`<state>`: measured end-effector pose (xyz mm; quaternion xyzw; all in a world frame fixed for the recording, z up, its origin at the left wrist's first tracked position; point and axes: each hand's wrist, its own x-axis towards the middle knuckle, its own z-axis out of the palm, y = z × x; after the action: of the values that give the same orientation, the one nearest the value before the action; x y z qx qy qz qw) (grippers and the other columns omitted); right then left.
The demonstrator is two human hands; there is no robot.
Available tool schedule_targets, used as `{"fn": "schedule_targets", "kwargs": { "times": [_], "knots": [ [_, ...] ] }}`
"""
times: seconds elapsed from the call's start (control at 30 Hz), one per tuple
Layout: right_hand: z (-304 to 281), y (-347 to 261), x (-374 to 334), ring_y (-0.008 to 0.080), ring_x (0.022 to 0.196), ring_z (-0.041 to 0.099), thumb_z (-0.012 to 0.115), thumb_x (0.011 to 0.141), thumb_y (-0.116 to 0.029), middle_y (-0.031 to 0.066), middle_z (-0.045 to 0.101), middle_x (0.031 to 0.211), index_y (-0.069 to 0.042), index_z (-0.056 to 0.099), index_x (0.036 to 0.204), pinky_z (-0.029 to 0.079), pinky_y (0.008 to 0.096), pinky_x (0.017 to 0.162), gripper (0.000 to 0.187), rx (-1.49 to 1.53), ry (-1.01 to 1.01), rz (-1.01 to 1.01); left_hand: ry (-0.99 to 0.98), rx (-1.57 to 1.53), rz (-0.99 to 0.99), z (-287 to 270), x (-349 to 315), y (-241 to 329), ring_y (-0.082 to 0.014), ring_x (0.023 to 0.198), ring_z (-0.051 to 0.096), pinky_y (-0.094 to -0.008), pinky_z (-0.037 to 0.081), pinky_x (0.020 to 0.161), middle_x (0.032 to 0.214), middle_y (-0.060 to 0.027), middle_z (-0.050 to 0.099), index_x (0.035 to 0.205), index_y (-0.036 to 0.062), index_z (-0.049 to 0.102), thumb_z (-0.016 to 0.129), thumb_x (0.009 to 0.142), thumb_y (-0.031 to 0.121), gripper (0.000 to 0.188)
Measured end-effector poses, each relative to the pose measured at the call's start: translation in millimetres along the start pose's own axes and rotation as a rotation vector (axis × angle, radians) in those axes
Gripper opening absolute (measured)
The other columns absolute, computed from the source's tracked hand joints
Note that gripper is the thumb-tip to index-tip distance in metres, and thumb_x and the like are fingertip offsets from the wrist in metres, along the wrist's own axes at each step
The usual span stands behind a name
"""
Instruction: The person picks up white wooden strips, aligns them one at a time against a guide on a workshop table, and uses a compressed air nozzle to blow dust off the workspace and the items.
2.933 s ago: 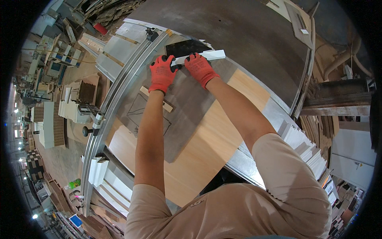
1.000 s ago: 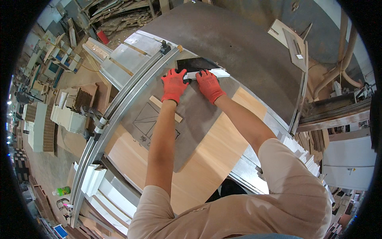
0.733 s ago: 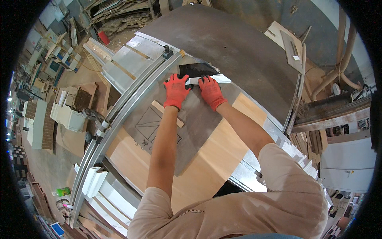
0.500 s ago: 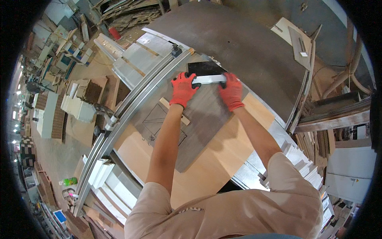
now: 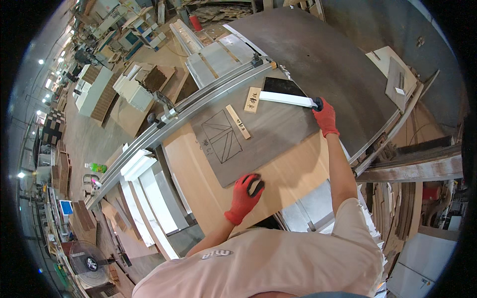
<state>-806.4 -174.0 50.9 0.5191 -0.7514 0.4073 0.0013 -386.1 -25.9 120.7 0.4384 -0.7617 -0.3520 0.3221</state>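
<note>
Bright, even overhead light fills the workshop; a row of ceiling lamps (image 5: pixel 40 62) glows as small white spots at the far left. Shadows on the desk (image 5: pixel 293 174) are soft and short. The fisheye bends straight edges strongly toward the black circular rim, where detail turns small and smeared. The centre is sharp.

Grey panel (image 5: pixel 258 141) top was mostly open between the hands; two wood strips (image 5: pixel 238 121) (near the rail (image 5: pixel 208 102)) blocked the far-left edge.
</note>
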Motion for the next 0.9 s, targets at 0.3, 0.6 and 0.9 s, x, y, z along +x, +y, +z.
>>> {"fn": "schedule_targets", "kwargs": {
  "times": [0.3, 0.6, 0.9],
  "knots": [
    [-9.0, -24.0, 1.0, 0.0154, 0.070, 0.066, 0.076, 0.080, -0.003, 0.0050, 0.069, 0.080, -0.005, 0.071, 0.094, 0.058, 0.0286, 0.068, 0.015, 1.024, 0.007, 0.509, 0.028, -0.558, -0.466, -41.3, -26.2, 13.8, -0.0247, 0.104, 0.066, -0.0347, 0.050, 0.091, 0.117, -0.0083, 0.068, 0.127, 0.0045, 0.057, 0.067, 0.093, 0.011, 0.036],
    [-142.8, -238.5, -133.4, 0.0195, 0.084, 0.068, 0.069, 0.079, 0.009, 0.0110, 0.070, 0.095, 0.004, 0.068, 0.097, 0.058, 0.0318, 0.079, 0.018, 1.193, 0.048, 0.219, -0.170, -1.678, -0.355, -67.9, 31.3, 45.8, -0.0356, 0.136, 0.044, -0.0537, 0.041, 0.109, 0.150, -0.0120, 0.043, 0.145, 0.0165, 0.042, 0.049, 0.103, 0.041, 0.049],
    [-189.2, -378.8, -254.0, 0.0274, 0.097, 0.068, 0.075, 0.069, 0.011, 0.0154, 0.068, 0.109, 0.000, 0.064, 0.115, 0.055, 0.0369, 0.083, 0.048, 0.803, 0.006, -0.290, 0.239, -1.440, -0.164, -206.8, -61.6, 151.0, -0.0365, 0.126, 0.056, -0.0486, 0.054, 0.098, 0.138, -0.0178, 0.051, 0.149, 0.0105, 0.032, 0.060, 0.095, 0.002, 0.062]
  ]
}}
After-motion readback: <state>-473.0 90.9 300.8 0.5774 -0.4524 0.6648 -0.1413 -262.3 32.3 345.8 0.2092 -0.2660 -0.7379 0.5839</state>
